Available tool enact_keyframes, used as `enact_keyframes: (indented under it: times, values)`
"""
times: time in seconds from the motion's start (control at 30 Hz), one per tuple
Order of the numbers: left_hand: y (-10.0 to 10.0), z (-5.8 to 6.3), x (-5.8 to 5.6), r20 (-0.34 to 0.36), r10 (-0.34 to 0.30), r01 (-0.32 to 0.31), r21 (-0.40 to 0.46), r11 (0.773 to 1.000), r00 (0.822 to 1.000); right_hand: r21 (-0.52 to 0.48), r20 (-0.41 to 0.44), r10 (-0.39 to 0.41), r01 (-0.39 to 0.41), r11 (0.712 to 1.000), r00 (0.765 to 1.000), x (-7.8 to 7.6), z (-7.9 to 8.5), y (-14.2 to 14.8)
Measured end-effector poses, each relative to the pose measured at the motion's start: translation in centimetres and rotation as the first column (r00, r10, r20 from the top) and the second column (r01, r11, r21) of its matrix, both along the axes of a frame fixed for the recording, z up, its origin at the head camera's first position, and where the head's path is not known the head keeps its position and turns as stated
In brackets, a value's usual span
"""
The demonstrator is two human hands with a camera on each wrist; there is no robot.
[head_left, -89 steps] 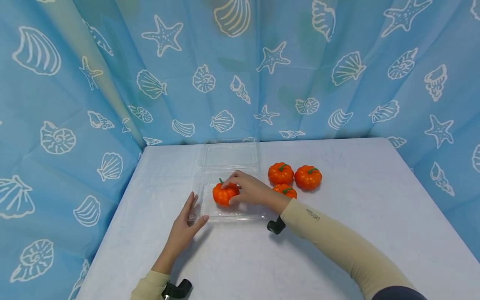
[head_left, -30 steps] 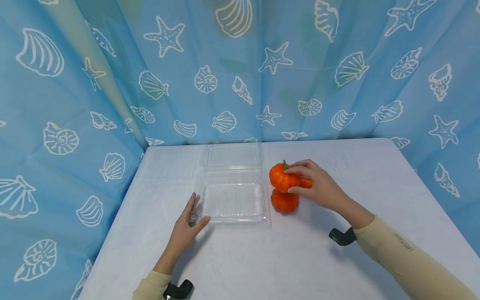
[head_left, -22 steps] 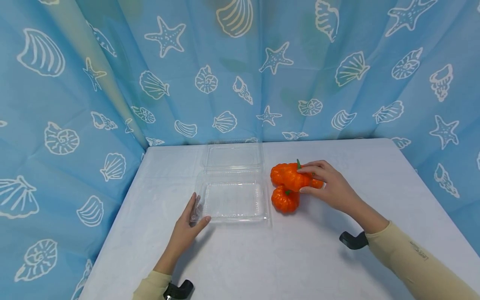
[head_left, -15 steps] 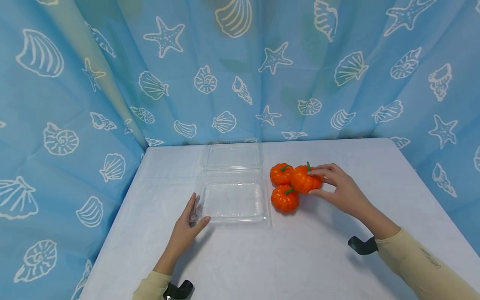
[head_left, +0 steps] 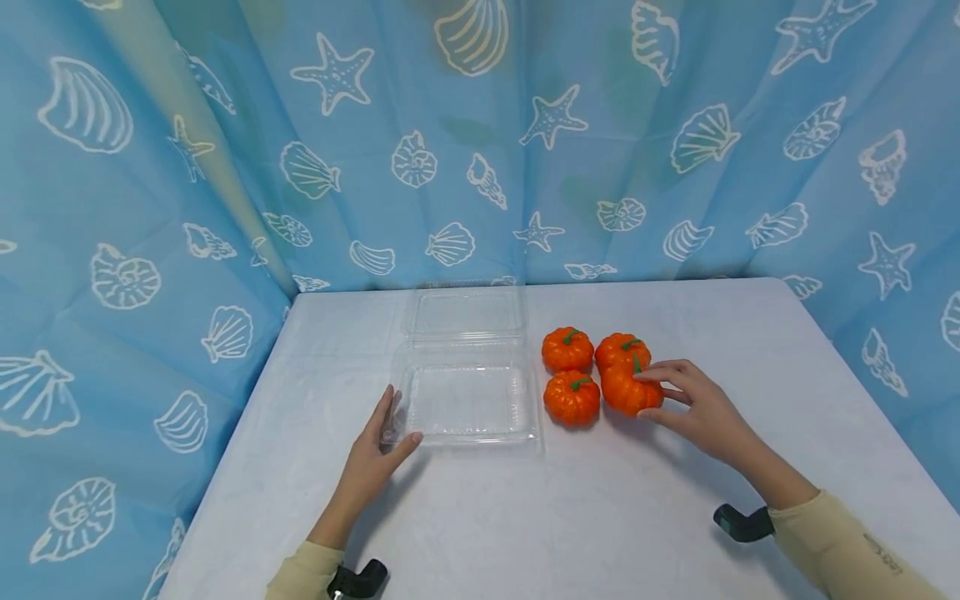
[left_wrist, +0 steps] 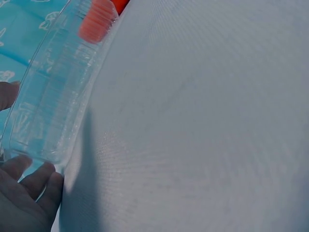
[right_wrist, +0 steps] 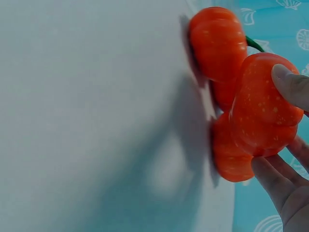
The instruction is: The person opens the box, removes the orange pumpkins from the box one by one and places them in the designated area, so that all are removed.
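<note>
My right hand grips a small orange pumpkin with a green stem between thumb and fingertips. In the right wrist view the held pumpkin appears just off the tabletop, its shadow beneath. Behind it in the head view is another pumpkin, partly hidden. Two more, a back pumpkin and a front pumpkin, stand to its left. My left hand rests against the left front corner of a clear plastic clamshell box, fingers along its side, thumb by its front edge. The box's lid lies folded back.
The table wears a white cloth. A blue curtain with white shells and starfish hangs along the back and left side. Black wrist mounts, one left and one right, sit at both wrists.
My right hand has carried the held pumpkin from inside the box rightward over the other pumpkins, then toward the front, beside them. My left hand has stayed at the box corner.
</note>
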State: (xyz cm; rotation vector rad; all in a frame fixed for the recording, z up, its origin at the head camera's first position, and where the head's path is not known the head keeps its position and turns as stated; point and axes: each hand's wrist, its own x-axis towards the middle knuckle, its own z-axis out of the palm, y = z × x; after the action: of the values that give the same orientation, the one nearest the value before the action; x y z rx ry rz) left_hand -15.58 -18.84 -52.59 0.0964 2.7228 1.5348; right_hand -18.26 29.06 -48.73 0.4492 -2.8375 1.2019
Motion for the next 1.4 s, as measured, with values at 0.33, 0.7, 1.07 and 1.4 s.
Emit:
enact_keyframes:
  times: [0.33, 0.7, 1.07, 1.4]
  values:
    - [0.3, 0.0, -0.1, -0.024, -0.005, 0.004, -0.024, 1.000, 1.000, 0.001, -0.013, 0.003, -0.003, 1.000, 1.000, 0.0, -1.9, 0.2]
    - [0.4, 0.0, -0.1, -0.012, 0.006, -0.007, -0.028, 1.000, 1.000, 0.090, -0.021, -0.022, 0.024, 0.996, 1.000, 0.0, -2.5, -0.4]
    - [0.2, 0.0, -0.1, 0.006, 0.005, -0.005, -0.020, 1.000, 1.000, 0.069, -0.014, -0.023, 0.024, 0.997, 1.000, 0.2, -2.8, -0.4]
    - [-0.2, 0.1, -0.1, -0.006, -0.019, 0.019, 0.003, 1.000, 1.000, 0.049, -0.085, -0.022, 0.026, 0.998, 0.996, 0.4, -2.5, -0.6]
